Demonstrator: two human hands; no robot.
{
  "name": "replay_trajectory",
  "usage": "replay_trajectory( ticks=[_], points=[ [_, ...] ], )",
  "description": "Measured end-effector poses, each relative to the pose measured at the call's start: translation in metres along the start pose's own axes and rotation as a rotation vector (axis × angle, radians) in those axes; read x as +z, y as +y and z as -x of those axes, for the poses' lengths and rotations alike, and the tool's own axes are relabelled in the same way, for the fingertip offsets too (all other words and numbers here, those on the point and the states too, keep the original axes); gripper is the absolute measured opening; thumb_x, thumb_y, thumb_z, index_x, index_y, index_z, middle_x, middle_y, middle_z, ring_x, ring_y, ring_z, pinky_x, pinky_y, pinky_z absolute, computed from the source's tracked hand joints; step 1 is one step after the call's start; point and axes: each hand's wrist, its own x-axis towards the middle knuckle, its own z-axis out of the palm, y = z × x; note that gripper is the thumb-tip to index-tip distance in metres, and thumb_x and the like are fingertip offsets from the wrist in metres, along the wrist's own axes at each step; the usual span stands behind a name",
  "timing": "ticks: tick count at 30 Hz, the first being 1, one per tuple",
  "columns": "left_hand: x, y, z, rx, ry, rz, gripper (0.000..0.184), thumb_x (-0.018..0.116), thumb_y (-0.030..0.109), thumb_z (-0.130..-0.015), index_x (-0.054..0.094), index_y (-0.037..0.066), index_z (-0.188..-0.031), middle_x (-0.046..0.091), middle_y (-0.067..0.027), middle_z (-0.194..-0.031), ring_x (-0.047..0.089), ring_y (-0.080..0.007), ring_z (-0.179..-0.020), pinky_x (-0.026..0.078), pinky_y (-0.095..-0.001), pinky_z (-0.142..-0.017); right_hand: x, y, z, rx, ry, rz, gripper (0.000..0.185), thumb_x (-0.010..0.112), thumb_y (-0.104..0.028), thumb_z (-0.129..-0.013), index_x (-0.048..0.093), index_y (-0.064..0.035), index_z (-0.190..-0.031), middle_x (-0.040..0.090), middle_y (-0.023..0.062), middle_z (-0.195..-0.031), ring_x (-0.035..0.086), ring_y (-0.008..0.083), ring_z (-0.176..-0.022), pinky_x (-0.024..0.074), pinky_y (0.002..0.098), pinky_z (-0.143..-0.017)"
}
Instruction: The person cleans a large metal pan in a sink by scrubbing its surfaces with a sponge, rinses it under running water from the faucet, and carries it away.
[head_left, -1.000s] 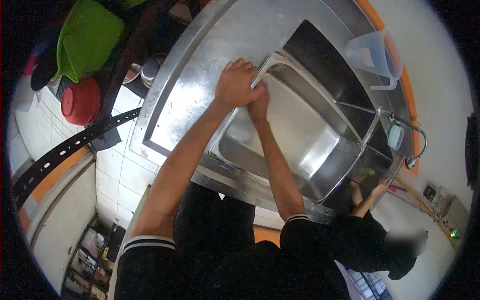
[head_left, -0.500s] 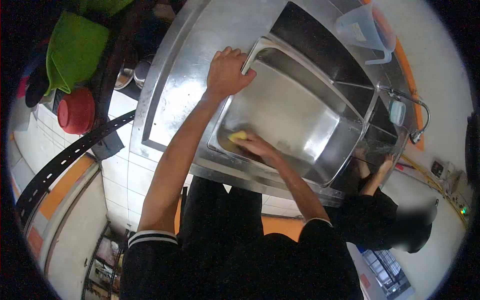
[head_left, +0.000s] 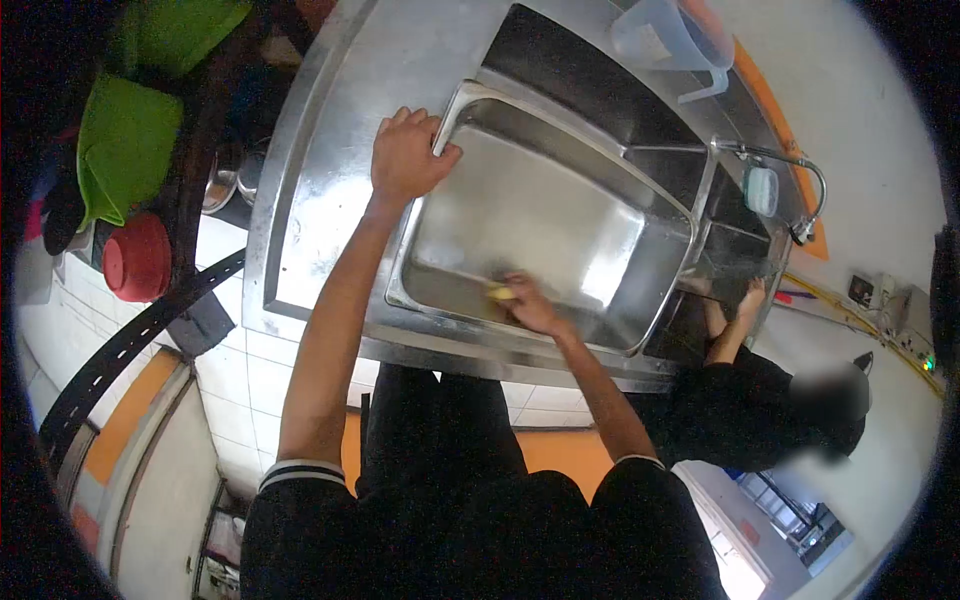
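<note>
Metal gleams all across the head view: a deep rectangular pan [head_left: 530, 200], smooth-walled and round-cornered, lies between the dark, straight-edged basin [head_left: 570, 85] and the front edge of the shiny steel tabletop [head_left: 325, 215]. Left hand [head_left: 410, 155] up at the pan's corner, its grip closed over the narrow flat rim, thumb inside, fingers outside! Down in the pan, right hand [head_left: 537, 305] pinches a yellow sponge [head_left: 500, 293], low by the near wall, both smeared with blur. Beyond the basin, a translucent plastic jug [head_left: 672, 40] near a slim, curved chrome tap [head_left: 818, 190]. Out at the right, a co-worker's hand [head_left: 752, 300]. Over on the left, a round red bowl [head_left: 137, 257] just below a flared, bright green container [head_left: 125, 150].
</note>
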Motion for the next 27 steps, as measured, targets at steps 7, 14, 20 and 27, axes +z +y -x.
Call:
replay_trajectory(
  ticks=[7,14,20,27],
  points=[
    [0.002,0.002,0.000,-0.012,-0.042,-0.048,0.027,0.060,0.032,-0.066,0.061,0.005,-0.071,0.056,-0.0101,-0.076,0.052,-0.0269,-0.083,0.040,-0.0397,-0.074,0.030,0.014,-0.056,-0.217,0.186,0.195,0.022,0.063,-0.015,-0.077,0.065,-0.0058,-0.097,0.064,0.0166,-0.089,0.061,0.0281,-0.083,0.0467,0.0357,-0.077],
    [0.005,0.001,0.000,-0.041,-0.058,-0.050,0.028,0.062,0.032,-0.065,0.061,0.005,-0.074,0.055,-0.0089,-0.075,0.051,-0.0268,-0.080,0.040,-0.0400,-0.072,0.027,0.006,-0.063,-0.185,0.086,0.337,0.016,0.063,-0.012,-0.077,0.064,-0.0041,-0.091,0.064,0.0159,-0.085,0.061,0.0315,-0.080,0.0472,0.0383,-0.074],
    [0.005,0.001,0.004,-0.037,-0.043,-0.025,0.027,0.063,0.031,-0.064,0.062,0.006,-0.074,0.054,-0.0087,-0.073,0.051,-0.0271,-0.077,0.040,-0.0398,-0.072,0.004,-0.021,-0.051,-0.202,-0.088,0.278,0.018,0.059,-0.002,-0.071,0.063,-0.0007,-0.088,0.063,0.0186,-0.088,0.059,0.0348,-0.084,0.0459,0.0399,-0.077],
    [0.006,0.001,0.000,-0.014,-0.024,-0.047,0.028,0.064,0.031,-0.063,0.062,0.006,-0.073,0.056,-0.0089,-0.075,0.052,-0.0276,-0.080,0.041,-0.0404,-0.072,-0.004,0.010,-0.045,-0.191,-0.084,0.443,0.024,0.058,-0.004,-0.070,0.064,-0.0023,-0.094,0.062,0.0195,-0.086,0.058,0.0343,-0.087,0.0441,0.0442,-0.081]
  ],
)
